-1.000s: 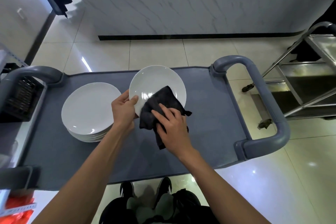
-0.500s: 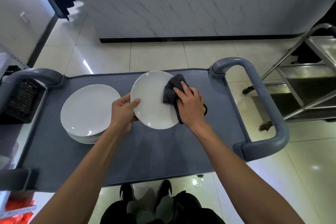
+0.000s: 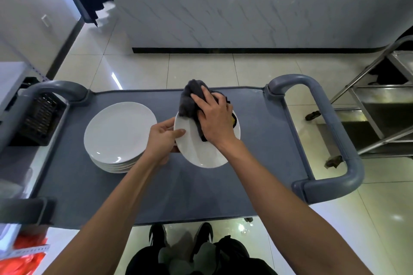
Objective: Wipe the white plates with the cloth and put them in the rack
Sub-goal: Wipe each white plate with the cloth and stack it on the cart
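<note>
Centre of the frame: the left hand (image 3: 164, 138) grips the left rim of a white plate (image 3: 202, 152), thumb on its face, held tilted above the grey cart (image 3: 201, 194). Right hand (image 3: 214, 116) presses a dark cloth (image 3: 190, 101) onto the plate's far edge, fingers spread. Left of centre, a stack of white plates (image 3: 118, 131) rests on the cart. At the far left edge sits a black rack (image 3: 39, 118).
</note>
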The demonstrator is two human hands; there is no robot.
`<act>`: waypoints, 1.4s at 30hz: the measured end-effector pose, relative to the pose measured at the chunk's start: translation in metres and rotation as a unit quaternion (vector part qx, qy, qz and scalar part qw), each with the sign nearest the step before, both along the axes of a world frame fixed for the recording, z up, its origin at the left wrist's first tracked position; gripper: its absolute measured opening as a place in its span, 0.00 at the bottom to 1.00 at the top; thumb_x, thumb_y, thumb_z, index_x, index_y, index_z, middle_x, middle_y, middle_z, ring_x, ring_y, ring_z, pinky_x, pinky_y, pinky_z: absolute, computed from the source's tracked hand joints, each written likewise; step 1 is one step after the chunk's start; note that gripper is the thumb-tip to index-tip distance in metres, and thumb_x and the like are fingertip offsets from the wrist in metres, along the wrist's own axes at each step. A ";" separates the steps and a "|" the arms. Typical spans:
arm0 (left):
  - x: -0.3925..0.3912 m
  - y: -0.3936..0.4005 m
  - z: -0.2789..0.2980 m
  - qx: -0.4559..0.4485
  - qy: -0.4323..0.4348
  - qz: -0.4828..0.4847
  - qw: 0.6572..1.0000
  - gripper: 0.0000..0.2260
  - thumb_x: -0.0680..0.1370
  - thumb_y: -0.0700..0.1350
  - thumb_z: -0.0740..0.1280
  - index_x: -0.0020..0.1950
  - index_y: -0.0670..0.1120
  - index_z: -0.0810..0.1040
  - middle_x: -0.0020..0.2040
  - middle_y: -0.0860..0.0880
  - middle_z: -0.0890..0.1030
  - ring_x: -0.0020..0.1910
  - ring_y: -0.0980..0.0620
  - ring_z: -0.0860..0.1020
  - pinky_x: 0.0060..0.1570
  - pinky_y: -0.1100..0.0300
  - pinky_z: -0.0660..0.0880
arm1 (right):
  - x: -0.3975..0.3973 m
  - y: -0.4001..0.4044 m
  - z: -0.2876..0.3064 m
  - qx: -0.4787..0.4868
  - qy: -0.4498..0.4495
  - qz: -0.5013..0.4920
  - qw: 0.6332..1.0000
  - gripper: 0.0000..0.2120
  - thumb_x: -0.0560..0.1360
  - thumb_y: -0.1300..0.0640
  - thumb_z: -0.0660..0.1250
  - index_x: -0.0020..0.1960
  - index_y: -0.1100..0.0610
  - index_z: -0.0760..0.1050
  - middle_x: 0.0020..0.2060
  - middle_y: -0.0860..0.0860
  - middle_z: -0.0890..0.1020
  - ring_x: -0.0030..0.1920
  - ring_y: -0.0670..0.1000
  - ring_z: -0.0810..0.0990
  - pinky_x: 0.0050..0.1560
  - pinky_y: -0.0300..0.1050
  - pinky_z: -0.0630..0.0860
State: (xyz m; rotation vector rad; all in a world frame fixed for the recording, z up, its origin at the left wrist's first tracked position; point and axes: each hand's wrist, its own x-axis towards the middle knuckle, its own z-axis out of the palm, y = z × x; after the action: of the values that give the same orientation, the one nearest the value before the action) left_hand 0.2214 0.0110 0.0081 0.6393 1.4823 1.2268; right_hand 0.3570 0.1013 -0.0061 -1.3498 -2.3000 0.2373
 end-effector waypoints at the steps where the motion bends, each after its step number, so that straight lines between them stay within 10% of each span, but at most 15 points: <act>1: 0.000 0.000 0.001 -0.001 0.004 0.002 1.000 0.16 0.78 0.31 0.66 0.59 0.48 0.83 0.49 0.46 0.87 0.45 0.46 0.86 0.36 0.52 0.81 | -0.001 -0.002 -0.001 0.002 -0.001 0.007 1.000 0.20 0.81 0.55 0.60 0.73 0.48 0.72 0.76 0.52 0.68 0.68 0.61 0.68 0.60 0.62 0.68; 22: -0.009 -0.014 -0.004 0.006 -0.038 0.074 0.997 0.18 0.76 0.31 0.67 0.62 0.46 0.83 0.49 0.46 0.87 0.45 0.44 0.83 0.37 0.53 0.80 | 0.027 0.016 -0.010 -0.061 0.028 -0.072 0.995 0.21 0.83 0.53 0.59 0.75 0.45 0.69 0.75 0.50 0.69 0.67 0.59 0.67 0.63 0.60 0.68; 32: 0.009 -0.002 -0.004 0.045 -0.090 0.193 0.976 0.20 0.77 0.30 0.66 0.66 0.45 0.81 0.53 0.45 0.85 0.45 0.48 0.83 0.34 0.57 0.80 | 0.028 -0.023 -0.048 -0.204 0.221 -0.174 0.938 0.25 0.82 0.50 0.64 0.78 0.52 0.66 0.74 0.58 0.67 0.69 0.62 0.69 0.72 0.59 0.66; 37: 0.006 0.000 -0.007 0.039 -0.096 0.212 0.972 0.17 0.77 0.30 0.66 0.52 0.51 0.84 0.51 0.45 0.85 0.47 0.45 0.82 0.40 0.54 0.83 | 0.016 -0.049 -0.042 -0.231 0.237 -0.173 0.928 0.25 0.86 0.49 0.53 0.81 0.54 0.59 0.80 0.58 0.56 0.76 0.60 0.58 0.78 0.53 0.55; 42: -0.001 0.002 -0.007 0.041 -0.115 0.229 0.966 0.18 0.78 0.31 0.66 0.63 0.46 0.82 0.48 0.47 0.85 0.43 0.49 0.82 0.35 0.58 0.80 | 0.006 -0.067 -0.033 -0.258 0.355 -0.187 0.879 0.24 0.85 0.51 0.57 0.80 0.52 0.61 0.79 0.52 0.57 0.79 0.51 0.57 0.79 0.51 0.55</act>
State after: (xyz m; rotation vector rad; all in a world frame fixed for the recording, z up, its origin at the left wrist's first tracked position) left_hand 0.2202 0.0128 0.0016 0.1948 1.4297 1.6613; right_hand 0.3627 0.0338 -0.0390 -1.5663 -1.3713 1.0744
